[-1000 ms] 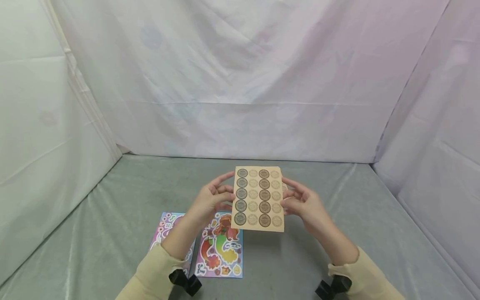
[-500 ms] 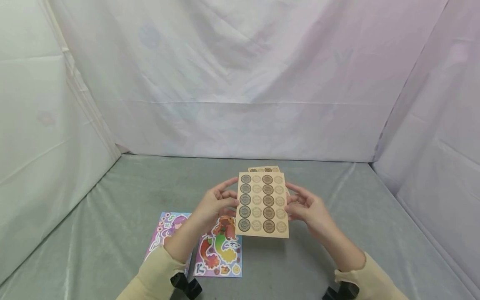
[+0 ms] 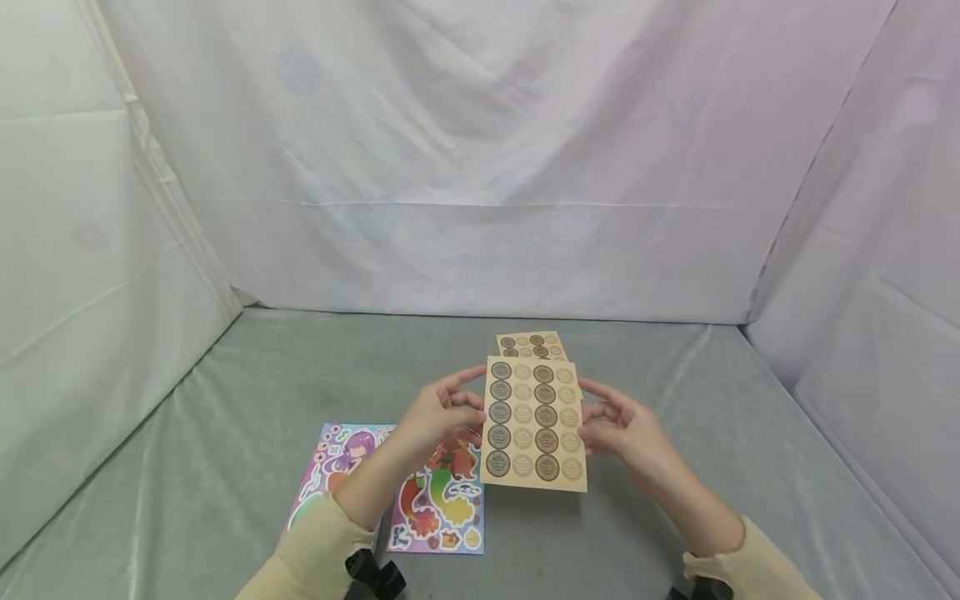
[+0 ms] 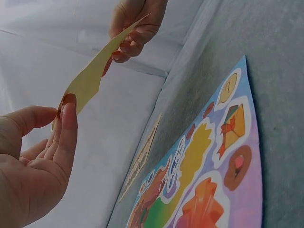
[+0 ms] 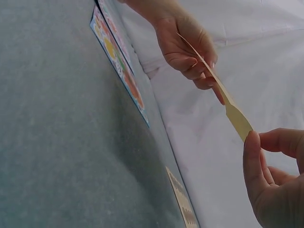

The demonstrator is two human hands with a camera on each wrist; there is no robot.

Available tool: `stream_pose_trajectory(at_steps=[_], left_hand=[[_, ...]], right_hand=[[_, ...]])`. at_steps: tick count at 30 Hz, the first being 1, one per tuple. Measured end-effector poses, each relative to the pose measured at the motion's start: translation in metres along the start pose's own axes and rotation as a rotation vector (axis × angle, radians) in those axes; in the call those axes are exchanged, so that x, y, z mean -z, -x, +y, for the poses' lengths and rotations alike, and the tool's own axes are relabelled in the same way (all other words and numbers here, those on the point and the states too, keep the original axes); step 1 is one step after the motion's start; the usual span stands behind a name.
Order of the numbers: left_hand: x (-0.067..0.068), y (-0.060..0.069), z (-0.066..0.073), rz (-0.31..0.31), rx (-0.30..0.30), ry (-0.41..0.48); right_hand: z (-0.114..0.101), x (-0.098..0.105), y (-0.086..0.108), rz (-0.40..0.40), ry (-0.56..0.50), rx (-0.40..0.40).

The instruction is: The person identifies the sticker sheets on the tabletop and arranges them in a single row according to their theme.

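A tan sticker sheet (image 3: 533, 425) with rows of round labels is held up above the table between both hands. My left hand (image 3: 438, 414) pinches its left edge, thumb in front and fingers behind. On the opposite edge, my right hand (image 3: 624, 425) grips it the same way. Seen edge-on in the left wrist view, the held sheet (image 4: 95, 71) bows slightly. Behind it on the table lies a second tan sticker sheet (image 3: 551, 340), its lower part hidden.
Two colourful sticker sheets lie side by side at the front left: a fruit one (image 3: 438, 508) and a purple-haired character one (image 3: 348, 450), partly covered by the left arm. White fabric walls (image 3: 480, 167) enclose the grey table (image 3: 300, 358) at the back and sides.
Both hands have brought the held sticker sheet nearer and slightly to the right. More of the second tan sheet behind it now shows.
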State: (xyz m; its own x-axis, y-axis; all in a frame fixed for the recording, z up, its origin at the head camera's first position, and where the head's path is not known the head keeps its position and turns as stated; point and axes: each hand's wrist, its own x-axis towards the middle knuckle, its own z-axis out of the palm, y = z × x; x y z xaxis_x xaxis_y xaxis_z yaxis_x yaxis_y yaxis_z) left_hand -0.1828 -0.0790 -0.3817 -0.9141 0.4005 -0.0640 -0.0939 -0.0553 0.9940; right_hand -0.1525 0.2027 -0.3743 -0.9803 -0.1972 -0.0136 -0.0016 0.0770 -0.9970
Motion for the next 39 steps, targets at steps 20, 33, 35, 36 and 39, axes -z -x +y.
stream_pose_trajectory(at_steps=[20, 33, 35, 36, 39], left_hand=[[-0.007, -0.001, -0.008, -0.008, 0.032, -0.058], [-0.008, 0.001, -0.012, -0.063, 0.100, -0.106], [-0.008, 0.001, -0.012, -0.075, 0.100, -0.113], [-0.008, 0.002, -0.013, -0.079, 0.100, -0.121], [-0.009, 0.003, -0.015, -0.081, 0.116, -0.139]], right_hand=[[0.011, 0.006, 0.001, -0.049, 0.034, -0.057], [0.014, 0.011, 0.002, -0.166, 0.076, -0.106], [0.014, 0.012, 0.002, -0.179, 0.072, -0.120], [0.014, 0.012, 0.002, -0.183, 0.070, -0.128], [0.015, 0.012, 0.002, -0.197, 0.072, -0.137]])
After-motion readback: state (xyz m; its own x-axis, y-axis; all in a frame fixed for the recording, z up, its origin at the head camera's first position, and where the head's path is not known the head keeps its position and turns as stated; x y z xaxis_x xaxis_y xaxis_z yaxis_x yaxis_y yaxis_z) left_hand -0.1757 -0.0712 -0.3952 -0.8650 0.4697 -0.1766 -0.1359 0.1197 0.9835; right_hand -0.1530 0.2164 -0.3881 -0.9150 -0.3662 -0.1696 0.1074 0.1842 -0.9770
